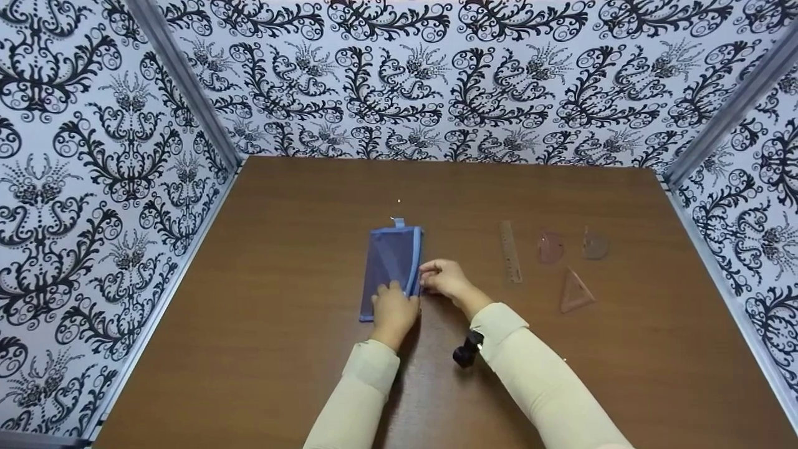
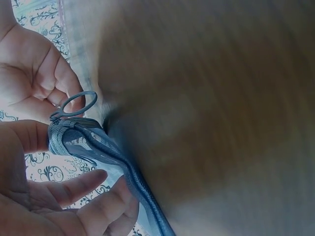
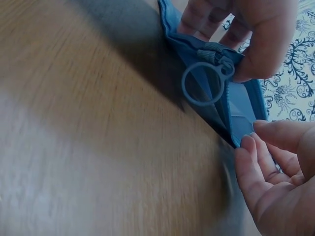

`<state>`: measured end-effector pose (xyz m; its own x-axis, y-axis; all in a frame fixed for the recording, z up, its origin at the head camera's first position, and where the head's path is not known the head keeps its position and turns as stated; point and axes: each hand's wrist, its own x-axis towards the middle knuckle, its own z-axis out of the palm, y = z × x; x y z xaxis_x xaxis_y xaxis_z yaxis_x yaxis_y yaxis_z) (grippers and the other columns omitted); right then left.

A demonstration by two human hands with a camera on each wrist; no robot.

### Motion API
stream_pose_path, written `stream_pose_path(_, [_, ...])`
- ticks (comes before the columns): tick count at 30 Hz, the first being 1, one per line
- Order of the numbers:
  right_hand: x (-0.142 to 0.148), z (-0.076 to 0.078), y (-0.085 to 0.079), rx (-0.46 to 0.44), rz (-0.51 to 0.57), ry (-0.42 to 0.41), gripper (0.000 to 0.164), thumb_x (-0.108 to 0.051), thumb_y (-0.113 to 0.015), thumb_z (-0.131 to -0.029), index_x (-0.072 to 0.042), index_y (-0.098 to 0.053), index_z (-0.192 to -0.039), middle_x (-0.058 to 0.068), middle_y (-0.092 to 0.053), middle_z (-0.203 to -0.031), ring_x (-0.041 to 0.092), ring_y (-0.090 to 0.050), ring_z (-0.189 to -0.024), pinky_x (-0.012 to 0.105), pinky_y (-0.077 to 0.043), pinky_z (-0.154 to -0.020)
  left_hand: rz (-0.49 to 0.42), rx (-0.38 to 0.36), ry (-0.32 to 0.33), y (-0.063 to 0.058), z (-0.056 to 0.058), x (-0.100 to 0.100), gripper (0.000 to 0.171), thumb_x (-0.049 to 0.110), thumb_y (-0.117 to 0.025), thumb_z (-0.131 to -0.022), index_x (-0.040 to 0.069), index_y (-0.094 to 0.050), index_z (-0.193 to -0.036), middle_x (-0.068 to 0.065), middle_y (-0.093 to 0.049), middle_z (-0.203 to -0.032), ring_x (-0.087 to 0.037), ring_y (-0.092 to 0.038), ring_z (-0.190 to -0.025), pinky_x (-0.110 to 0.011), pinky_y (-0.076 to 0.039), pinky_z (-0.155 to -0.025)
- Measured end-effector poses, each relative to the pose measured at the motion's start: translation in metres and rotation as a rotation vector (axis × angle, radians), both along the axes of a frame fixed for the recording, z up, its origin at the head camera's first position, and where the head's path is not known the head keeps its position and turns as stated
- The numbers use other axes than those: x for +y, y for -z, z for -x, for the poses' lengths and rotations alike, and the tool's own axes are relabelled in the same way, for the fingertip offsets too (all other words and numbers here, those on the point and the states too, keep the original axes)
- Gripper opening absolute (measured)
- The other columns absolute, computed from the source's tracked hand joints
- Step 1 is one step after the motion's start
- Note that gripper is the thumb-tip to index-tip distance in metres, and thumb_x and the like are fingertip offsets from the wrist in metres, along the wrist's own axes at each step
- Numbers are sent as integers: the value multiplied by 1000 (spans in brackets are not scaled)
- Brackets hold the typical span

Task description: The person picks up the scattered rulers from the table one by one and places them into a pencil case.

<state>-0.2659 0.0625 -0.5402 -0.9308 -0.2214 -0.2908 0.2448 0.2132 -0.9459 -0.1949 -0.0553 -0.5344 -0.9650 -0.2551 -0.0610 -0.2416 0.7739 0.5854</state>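
A blue mesh zipper pouch (image 1: 394,252) lies lengthwise on the table in the head view, a small tab at its far end. My left hand (image 1: 396,312) grips its near right corner by the zipper end, thumb on one side and fingers on the other. A ring-shaped zipper pull (image 3: 204,83) hangs beside the left thumb in the right wrist view. Farther along the zipper edge, my right hand (image 1: 444,279) pinches the pouch's rim between thumb and fingers. The zipper looks undone along that stretch, with the two edges apart. Whatever is inside cannot be made out clearly.
To the right on the brown table (image 1: 280,374) lie a clear ruler (image 1: 510,252), a pinkish protractor (image 1: 550,247), another clear protractor (image 1: 595,244) and an orange-tinted set square (image 1: 576,293). A black device (image 1: 466,350) sits at the right cuff. Patterned walls surround the table.
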Motion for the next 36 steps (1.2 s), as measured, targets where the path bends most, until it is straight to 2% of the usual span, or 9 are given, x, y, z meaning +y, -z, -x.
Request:
stream_pose_path(7, [2, -2, -3, 58, -17, 7, 32, 13, -61, -79, 12, -62, -111, 8, -63, -82, 14, -60, -65, 28, -51, -58, -19, -23, -4, -1, 0, -1, 43, 22, -66, -86, -6, -58, -117, -26, -55, -112, -43, -51, -101, -49, -42, -88])
stream_pose_path(16, [7, -3, -8, 218, -113, -42, 36, 11, -63, -76, 11, -61, -112, 19, -65, -96, 16, -60, -69, 29, -48, -55, -6, -11, 17, -2, -1, -1, 42, 22, -63, -86, -9, -58, -115, -27, -55, -109, -43, -52, -99, -50, -40, -88])
stream_pose_path(18, [8, -3, -8, 251, -131, -52, 36, 11, -63, -76, 10, -61, -113, 20, -66, -99, 19, -62, -74, 31, -51, -59, 0, -9, 12, -2, -1, 0, 42, 22, -63, -86, -8, -58, -114, -27, -56, -109, -44, -52, -98, -50, -41, -87])
stream_pose_path(21, [10, -4, -8, 326, -168, -69, 38, 10, -65, -76, 12, -60, -114, 23, -66, -102, 29, -64, -88, 36, -53, -73, -1, -4, 3, -2, -1, 1, 41, 22, -64, -86, -8, -58, -114, -27, -55, -108, -44, -52, -97, -50, -42, -86])
stream_pose_path(25, [13, -4, -11, 384, -213, -90, 44, 9, -67, -76, 12, -58, -119, 25, -63, -108, 39, -60, -102, 45, -49, -89, -4, 0, 4, -2, -1, 1, 42, 22, -63, -86, -8, -58, -115, -28, -55, -110, -45, -52, -98, -51, -42, -86])
stream_pose_path(28, [16, -5, -14, 403, -267, -108, 49, 6, -68, -78, 10, -55, -125, 26, -61, -113, 40, -59, -105, 48, -47, -92, -6, -2, 3, -2, -1, 1, 43, 22, -63, -86, -9, -57, -116, -29, -55, -111, -45, -52, -99, -51, -42, -87])
stream_pose_path(36, [25, -9, -22, 534, -534, -145, 59, -10, -73, -84, -3, -51, -138, 22, -51, -136, 37, -48, -126, 49, -36, -105, 0, -2, 1, -4, -2, 2, 46, 22, -64, -86, -10, -57, -119, -31, -55, -116, -46, -52, -102, -51, -42, -90])
